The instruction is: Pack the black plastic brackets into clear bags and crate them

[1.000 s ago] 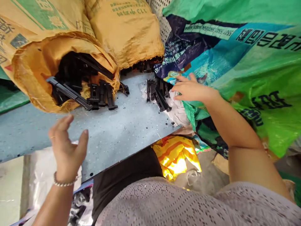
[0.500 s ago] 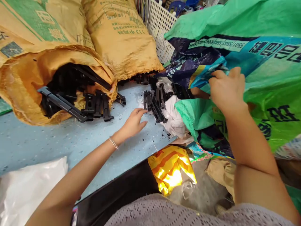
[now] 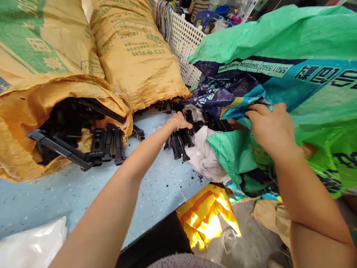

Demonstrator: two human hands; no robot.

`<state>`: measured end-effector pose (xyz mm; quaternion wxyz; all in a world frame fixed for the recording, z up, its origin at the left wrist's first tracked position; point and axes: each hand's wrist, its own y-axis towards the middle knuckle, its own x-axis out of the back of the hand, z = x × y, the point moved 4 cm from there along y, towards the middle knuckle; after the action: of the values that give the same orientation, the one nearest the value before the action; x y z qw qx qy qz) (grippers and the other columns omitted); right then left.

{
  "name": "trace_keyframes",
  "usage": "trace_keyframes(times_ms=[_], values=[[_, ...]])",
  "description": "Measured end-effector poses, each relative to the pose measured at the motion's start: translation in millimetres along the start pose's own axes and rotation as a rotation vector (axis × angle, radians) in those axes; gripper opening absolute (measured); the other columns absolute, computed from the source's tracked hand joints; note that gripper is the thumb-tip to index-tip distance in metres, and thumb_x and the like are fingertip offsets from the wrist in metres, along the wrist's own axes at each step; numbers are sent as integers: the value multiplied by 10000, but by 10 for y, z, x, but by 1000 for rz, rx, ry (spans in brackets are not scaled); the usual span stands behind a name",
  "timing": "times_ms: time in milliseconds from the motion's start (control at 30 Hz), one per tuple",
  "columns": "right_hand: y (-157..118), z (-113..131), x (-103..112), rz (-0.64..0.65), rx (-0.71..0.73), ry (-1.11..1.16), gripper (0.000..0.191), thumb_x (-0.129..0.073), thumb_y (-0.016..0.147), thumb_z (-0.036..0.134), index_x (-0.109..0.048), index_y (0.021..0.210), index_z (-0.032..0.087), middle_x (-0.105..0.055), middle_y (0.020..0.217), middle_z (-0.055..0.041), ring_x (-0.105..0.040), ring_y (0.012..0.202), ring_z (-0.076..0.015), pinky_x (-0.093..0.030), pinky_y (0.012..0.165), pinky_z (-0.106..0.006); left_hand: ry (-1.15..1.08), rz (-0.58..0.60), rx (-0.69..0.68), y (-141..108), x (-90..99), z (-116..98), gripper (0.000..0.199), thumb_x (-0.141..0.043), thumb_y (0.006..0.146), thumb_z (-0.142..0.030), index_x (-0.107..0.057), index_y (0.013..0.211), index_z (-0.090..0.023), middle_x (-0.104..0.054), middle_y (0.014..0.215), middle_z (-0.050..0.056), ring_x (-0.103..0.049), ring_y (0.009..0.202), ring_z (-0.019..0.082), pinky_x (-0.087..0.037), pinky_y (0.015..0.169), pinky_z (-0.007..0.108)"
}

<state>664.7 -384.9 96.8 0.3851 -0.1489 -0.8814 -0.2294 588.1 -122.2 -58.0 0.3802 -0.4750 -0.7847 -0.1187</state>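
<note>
My left hand (image 3: pixel 182 120) reaches over several loose black plastic parts (image 3: pixel 178 144) at the mouth of the green sack; its thumb points right and its other fingertips are hidden among the parts. Wrapped on a fold of the green and blue woven sack (image 3: pixel 304 74), my right hand (image 3: pixel 272 124) lifts the sack's edge. A white cloth or bag (image 3: pixel 206 152) lies beside the black parts. At the left, an open orange sack (image 3: pixel 16 119) lies on its side with black parts spilling out onto the blue table (image 3: pixel 150 186).
Behind the table's contents are a second orange sack (image 3: pixel 139 56) and a white perforated basket (image 3: pixel 185 41). White plastic (image 3: pixel 33 242) lies at the front left. Below the table edge hangs a yellow bag (image 3: pixel 209 216). A person's striped clothing (image 3: pixel 200 8) shows far back.
My left hand has moved forward and right, onto the black parts. My right hand keeps its grip on the sack. The camera view has shifted, with the table contents lower in the picture.
</note>
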Motion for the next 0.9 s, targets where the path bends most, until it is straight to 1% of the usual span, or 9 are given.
trace_keyframes(times_ms=[100, 267, 367, 433, 533, 600, 667, 800, 900], values=[[-16, -21, -13, 13, 16, 30, 382, -359, 1050, 156, -711, 1199, 167, -655, 1387, -70, -470, 977, -311, -333, 684, -405, 86, 72, 117, -267, 273, 360, 916, -857, 624, -421, -463, 1358, -39, -653, 1301, 281, -696, 1133, 354, -552, 834, 349], [-29, -52, -30, -7, 4, 84, 369, -374, 1052, 168, -707, 1213, 170, -657, 1399, -49, -458, 1006, -322, -350, 684, -407, 133, 98, 316, -864, 965, 1152, 962, -787, 685, -483, -350, 1441, -79, -686, 1198, 197, -725, 984, 321, -553, 726, 334], [-39, -73, -52, -11, 8, 96, 358, -391, 1055, 182, -697, 1241, 175, -653, 1409, -29, -453, 1021, -326, -344, 668, -395, 144, 34, 309, -984, 1219, 1390, 1004, -799, 696, -503, -336, 1464, -51, -646, 1279, 206, -676, 1101, 318, -559, 843, 333], [-43, -85, -59, -10, 18, 102, 354, -396, 1057, 186, -695, 1246, 177, -651, 1411, -22, -453, 1026, -325, -341, 664, -392, 219, -31, 267, -943, 1251, 1397, 1016, -796, 729, -504, -320, 1486, -21, -582, 1384, 244, -619, 1209, 331, -526, 971, 362], [-48, -94, -59, -11, 22, 107, 349, -398, 1063, 194, -698, 1240, 178, -651, 1412, -14, -453, 1018, -321, -350, 668, -400, 494, -114, 232, -819, 1121, 1233, 973, -750, 795, -533, -322, 1534, -66, -461, 1514, 289, -557, 1296, 421, -459, 1061, 511], [-52, -93, -56, -24, 20, 109, 344, -409, 1061, 196, -701, 1242, 178, -656, 1405, -9, -446, 1011, -323, -363, 675, -407, 704, -157, 172, -725, 942, 1019, 732, -683, 864, -487, -477, 1466, -125, -435, 1543, 280, -493, 1350, 482, -398, 1074, 617], [-58, -84, -57, -40, 23, 103, 343, -418, 1055, 186, -706, 1240, 177, -666, 1391, -9, -438, 1006, -326, -379, 690, -411, 768, -170, 59, -607, 692, 745, 439, -586, 935, -348, -624, 1320, -142, -498, 1489, 259, -481, 1365, 464, -376, 1082, 623], [-64, -72, -71, -55, 26, 71, 334, -438, 1051, 195, -708, 1248, 189, -666, 1388, 10, -432, 1002, -333, -388, 686, -403, 396, -91, -33, -220, 102, 233, 359, -548, 970, -301, -642, 1282, -150, -618, 1317, 214, -627, 1229, 339, -464, 1043, 438], [-62, -75, -73, -53, 24, 50, 327, -453, 1049, 210, -710, 1250, 203, -667, 1388, 25, -430, 970, -332, -376, 652, -396, 120, -92, 81, 119, -192, 67, 580, -662, 926, -436, -540, 1397, -120, -481, 1490, 252, -648, 1221, 319, -473, 1030, 375]])
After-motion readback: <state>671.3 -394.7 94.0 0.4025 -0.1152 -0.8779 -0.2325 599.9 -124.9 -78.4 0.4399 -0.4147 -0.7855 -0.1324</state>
